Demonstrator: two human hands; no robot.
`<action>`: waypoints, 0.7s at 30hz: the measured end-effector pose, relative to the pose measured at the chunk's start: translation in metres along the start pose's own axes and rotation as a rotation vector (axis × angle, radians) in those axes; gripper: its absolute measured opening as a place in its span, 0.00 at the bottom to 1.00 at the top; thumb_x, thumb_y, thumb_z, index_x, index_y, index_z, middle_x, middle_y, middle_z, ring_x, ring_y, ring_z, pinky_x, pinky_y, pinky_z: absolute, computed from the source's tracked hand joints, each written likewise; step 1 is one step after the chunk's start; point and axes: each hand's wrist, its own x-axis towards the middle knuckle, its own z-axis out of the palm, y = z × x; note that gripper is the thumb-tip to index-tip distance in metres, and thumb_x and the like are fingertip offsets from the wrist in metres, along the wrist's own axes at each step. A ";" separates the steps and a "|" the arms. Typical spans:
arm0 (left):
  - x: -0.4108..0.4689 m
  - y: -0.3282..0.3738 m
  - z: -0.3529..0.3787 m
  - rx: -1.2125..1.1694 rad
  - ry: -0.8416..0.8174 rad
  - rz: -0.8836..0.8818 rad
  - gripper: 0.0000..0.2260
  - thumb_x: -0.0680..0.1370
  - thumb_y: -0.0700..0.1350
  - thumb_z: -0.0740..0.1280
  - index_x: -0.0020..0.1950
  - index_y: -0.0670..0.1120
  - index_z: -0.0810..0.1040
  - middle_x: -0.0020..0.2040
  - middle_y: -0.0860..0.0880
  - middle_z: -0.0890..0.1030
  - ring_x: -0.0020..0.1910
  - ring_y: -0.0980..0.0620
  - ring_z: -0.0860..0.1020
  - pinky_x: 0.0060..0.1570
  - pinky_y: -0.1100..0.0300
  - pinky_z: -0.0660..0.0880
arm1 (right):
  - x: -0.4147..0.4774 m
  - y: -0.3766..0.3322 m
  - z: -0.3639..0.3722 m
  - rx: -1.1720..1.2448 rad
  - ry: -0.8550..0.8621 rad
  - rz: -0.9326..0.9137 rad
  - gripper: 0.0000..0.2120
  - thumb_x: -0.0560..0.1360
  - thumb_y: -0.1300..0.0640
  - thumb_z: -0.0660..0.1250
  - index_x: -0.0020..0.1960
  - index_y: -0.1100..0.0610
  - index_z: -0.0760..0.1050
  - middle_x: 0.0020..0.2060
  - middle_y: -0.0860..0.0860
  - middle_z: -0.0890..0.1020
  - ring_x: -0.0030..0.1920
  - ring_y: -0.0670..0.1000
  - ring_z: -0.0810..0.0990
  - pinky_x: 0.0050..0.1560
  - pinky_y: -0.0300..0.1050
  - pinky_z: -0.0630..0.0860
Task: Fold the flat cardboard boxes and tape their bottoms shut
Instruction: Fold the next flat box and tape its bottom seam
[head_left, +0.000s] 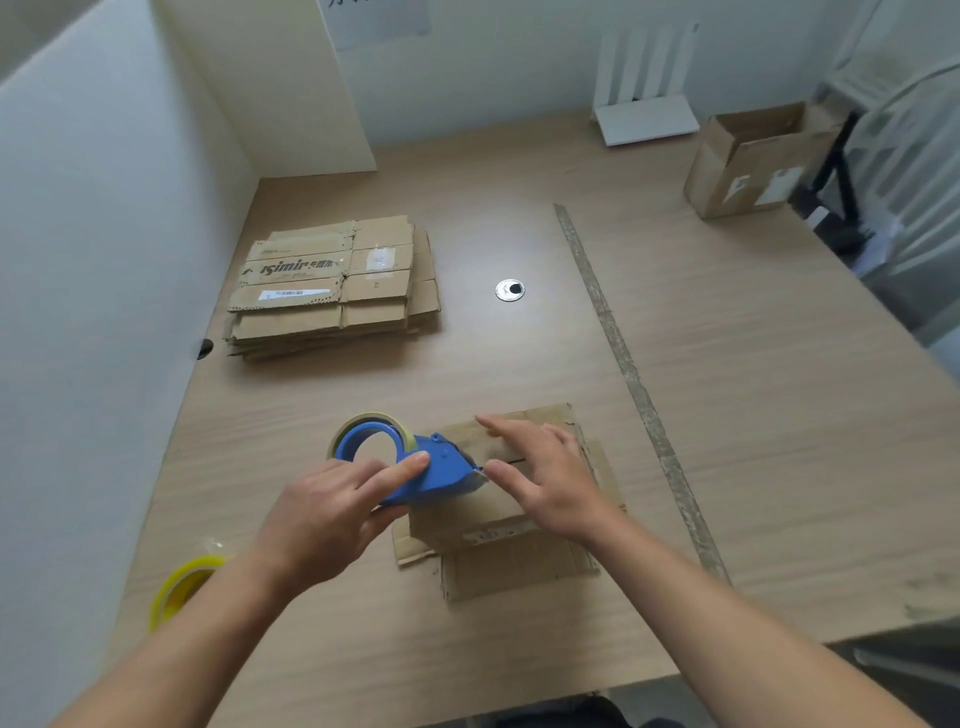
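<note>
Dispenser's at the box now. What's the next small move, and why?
Probably draw the blue plastic tape dispenser, gripped by the left hand, rightward across the brown cardboard box along its flap seam: its nose sits at the seam, and the right hand presses the flaps flat.

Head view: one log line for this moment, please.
left hand: holds tape dispenser | right hand: flat on box

A white router (644, 117) stands at the desk's (779, 364) far edge, a round metal grommet (510, 290) near its middle.
</note>
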 end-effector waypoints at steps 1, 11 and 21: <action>0.002 0.002 0.001 -0.001 -0.021 0.018 0.22 0.78 0.53 0.64 0.72 0.52 0.68 0.40 0.52 0.80 0.31 0.47 0.76 0.31 0.58 0.73 | 0.000 0.000 0.000 0.022 0.009 -0.007 0.23 0.78 0.40 0.59 0.73 0.36 0.65 0.67 0.36 0.73 0.67 0.37 0.68 0.70 0.41 0.50; 0.025 0.015 -0.002 -0.076 -0.191 -0.030 0.23 0.78 0.58 0.59 0.73 0.55 0.65 0.44 0.52 0.83 0.35 0.47 0.81 0.32 0.58 0.77 | 0.000 0.002 -0.002 0.272 0.178 0.049 0.03 0.77 0.56 0.71 0.46 0.52 0.83 0.53 0.39 0.78 0.60 0.48 0.75 0.62 0.47 0.70; 0.037 0.022 0.012 -0.142 -0.376 -0.217 0.31 0.79 0.57 0.63 0.74 0.71 0.47 0.54 0.56 0.80 0.46 0.46 0.79 0.44 0.54 0.75 | -0.008 0.014 -0.013 0.574 0.423 0.217 0.07 0.76 0.61 0.71 0.40 0.55 0.81 0.51 0.46 0.77 0.53 0.39 0.78 0.51 0.30 0.73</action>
